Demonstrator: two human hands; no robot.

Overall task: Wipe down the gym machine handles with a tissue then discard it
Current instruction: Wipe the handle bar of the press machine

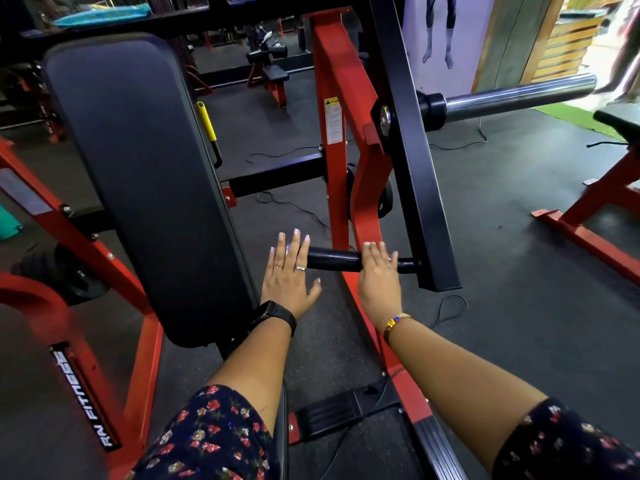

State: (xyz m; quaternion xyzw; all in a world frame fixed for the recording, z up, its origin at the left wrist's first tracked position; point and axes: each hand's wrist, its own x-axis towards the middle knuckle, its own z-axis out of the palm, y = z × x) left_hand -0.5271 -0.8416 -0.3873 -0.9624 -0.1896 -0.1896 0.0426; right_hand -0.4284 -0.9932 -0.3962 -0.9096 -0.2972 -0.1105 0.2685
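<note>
The left hand [287, 282] is spread flat, palm down, all five fingers straight and fanned apart, holding nothing; its index finger overlaps the free end of the handle [332, 259], though whether it touches cannot be told. The right hand [379, 275] lies over the top of the same handle, nearer the mounted end; its fingers [381, 251] sit close together and almost straight, tips reaching just past the far edge of the grip rather than wrapping it; the thumb is hidden, and whether anything is under the palm cannot be told.

The handle is a short black cylinder, matte with a faint sheen, lying level; it sticks out sideways from the foot of a black lever arm [415, 168], which rises beside the red frame [341, 81] to a chrome weight sleeve [519, 95]. A tall black back pad [138, 168] stands to the left of the hands.

White lettering on a black strip on the lower left frame tube appears to read "RW FITNESS" [85, 400]; a white warning label [333, 121] with a yellow header is stuck on the red upright, its print too small to read.

The left wrist carries a black watch [273, 315], the right a gold bracelet [396, 323]; two rings sit on the left hand; both sleeves are dark with a red floral print; the floor [519, 271] is dark speckled rubber.
</note>
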